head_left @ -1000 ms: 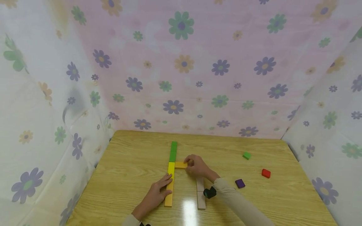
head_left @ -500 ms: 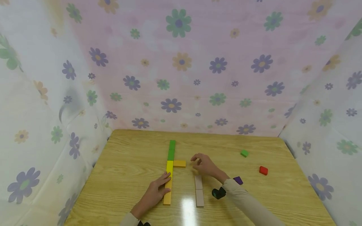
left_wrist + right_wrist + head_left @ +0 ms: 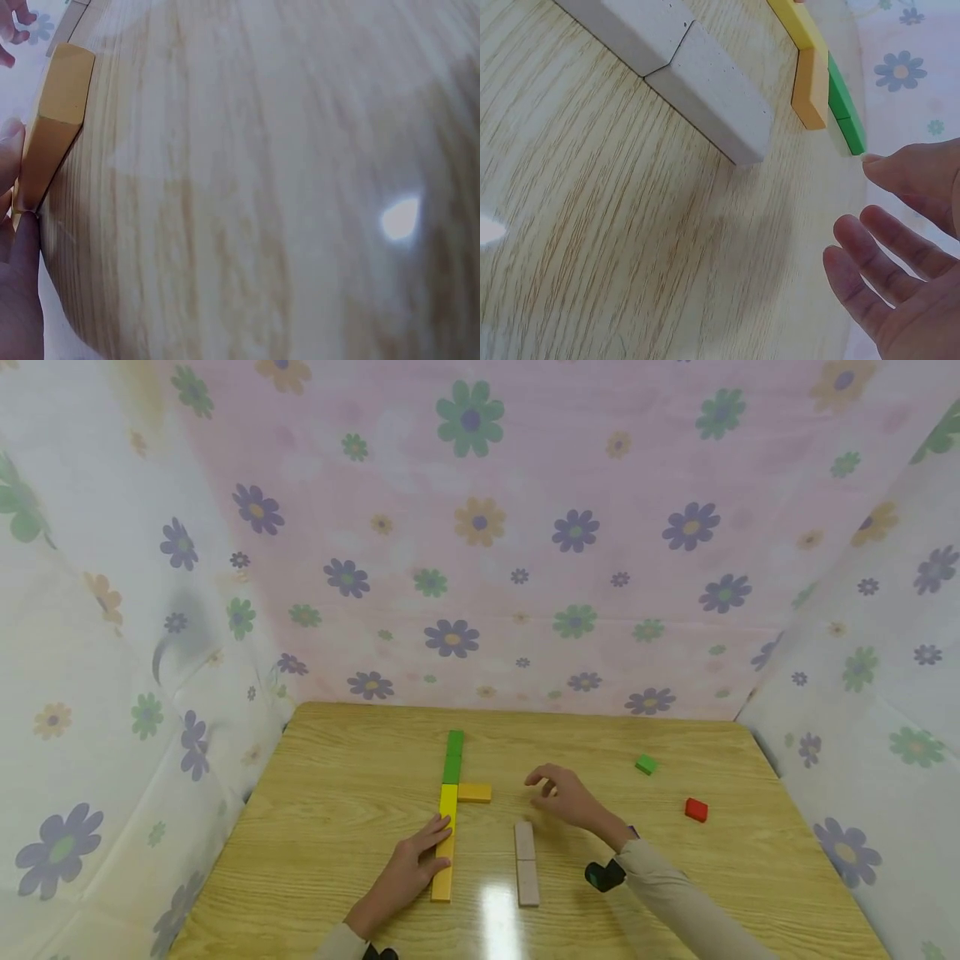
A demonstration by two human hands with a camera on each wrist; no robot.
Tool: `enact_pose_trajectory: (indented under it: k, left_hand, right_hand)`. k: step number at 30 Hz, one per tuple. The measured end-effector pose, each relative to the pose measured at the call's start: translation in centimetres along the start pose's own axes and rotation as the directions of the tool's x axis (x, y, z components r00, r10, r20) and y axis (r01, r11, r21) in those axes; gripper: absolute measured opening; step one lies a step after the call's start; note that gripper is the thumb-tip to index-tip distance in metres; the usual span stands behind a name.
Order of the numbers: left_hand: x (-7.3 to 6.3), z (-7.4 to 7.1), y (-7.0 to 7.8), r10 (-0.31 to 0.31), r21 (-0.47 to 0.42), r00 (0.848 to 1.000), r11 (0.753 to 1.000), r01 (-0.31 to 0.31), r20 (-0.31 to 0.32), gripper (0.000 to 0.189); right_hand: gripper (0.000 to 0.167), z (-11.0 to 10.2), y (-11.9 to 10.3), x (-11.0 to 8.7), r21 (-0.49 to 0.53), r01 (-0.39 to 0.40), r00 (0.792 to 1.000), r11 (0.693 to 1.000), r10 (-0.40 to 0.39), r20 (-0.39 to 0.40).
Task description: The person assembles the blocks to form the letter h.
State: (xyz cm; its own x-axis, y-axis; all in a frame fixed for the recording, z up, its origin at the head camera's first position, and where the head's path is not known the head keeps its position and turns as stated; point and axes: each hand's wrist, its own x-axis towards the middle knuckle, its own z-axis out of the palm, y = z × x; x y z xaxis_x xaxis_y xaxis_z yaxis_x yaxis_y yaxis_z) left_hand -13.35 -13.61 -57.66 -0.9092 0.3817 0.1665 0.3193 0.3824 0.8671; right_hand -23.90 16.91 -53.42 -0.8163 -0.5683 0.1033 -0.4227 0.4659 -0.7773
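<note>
My left hand [image 3: 408,868] rests its fingers on the lower part of a straight row, over the yellow block [image 3: 448,800] and the orange block [image 3: 442,888]. Green blocks [image 3: 453,757] form the row's far end. From the row's right side a second orange block [image 3: 475,793] sticks out at a right angle. To the right, two pale grey blocks [image 3: 527,865] lie end to end, roughly parallel to the row. Beyond their far end, my right hand [image 3: 567,797] hovers over the table with loosely bent fingers and holds nothing; the right wrist view shows its thumb and fingers apart.
A small green block [image 3: 646,764] and a red block [image 3: 696,810] lie at the right. A purple block [image 3: 633,832] is mostly hidden by the right forearm. Flowered cloth [image 3: 517,610] hangs behind the wooden table [image 3: 360,777] and on both sides.
My right hand has let go of the orange block at the row's side and moved away to the right. The left hand has stayed on the row.
</note>
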Motion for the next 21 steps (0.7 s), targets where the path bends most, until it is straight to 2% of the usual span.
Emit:
enact_pose_trajectory:
  k: [3, 6, 21]
  left_hand:
    - [0.0, -0.4, 1.2, -0.011, -0.001, 1.000, 1.000, 0.011, 0.010, 0.047]
    - [-0.1, -0.6, 1.6, -0.020, -0.005, 1.000, 1.000, 0.020, 0.012, 0.047]
    - [0.0, -0.4, 1.5, -0.017, -0.009, 1.000, 1.000, 0.017, 0.014, 0.047]
  right_hand:
    - [0.022, -0.4, 0.1, -0.4, -0.013, 0.003, 1.000, 1.000, -0.003, 0.000]
    - [0.021, -0.7, 0.1, -0.8, -0.022, 0.013, 1.000, 1.000, -0.013, 0.001]
    - [0.021, -2.8, 0.3, -4.0, -0.067, 0.005, 1.000, 0.998, -0.006, -0.014]
